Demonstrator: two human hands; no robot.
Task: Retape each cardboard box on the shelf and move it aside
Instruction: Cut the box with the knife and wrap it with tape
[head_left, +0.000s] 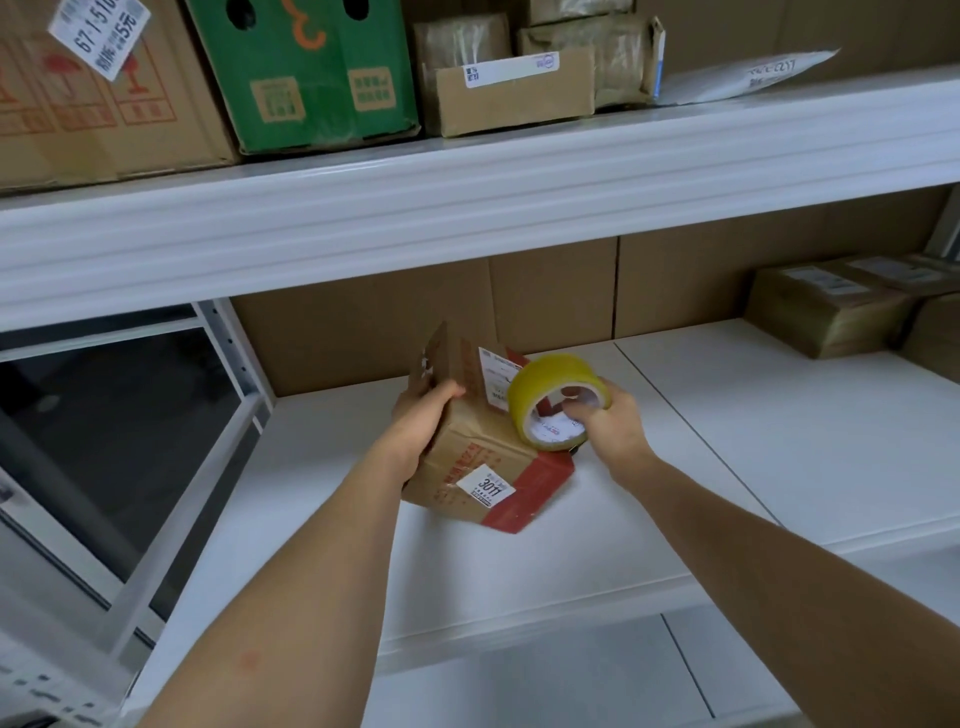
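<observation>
A small cardboard box (478, 447) sat tilted on the white shelf (701, 415), resting on one lower edge, with a white label reading 3011 on its near face. The left hand (418, 423) gripped the box's left side, fingers curled over its upper edge. Just right of the box, touching its top right part, a roll of yellow tape (553, 400) was held by the right hand (610, 423), fingers hooked inside the core. Far to the right of the box stood more taped boxes (831, 306).
</observation>
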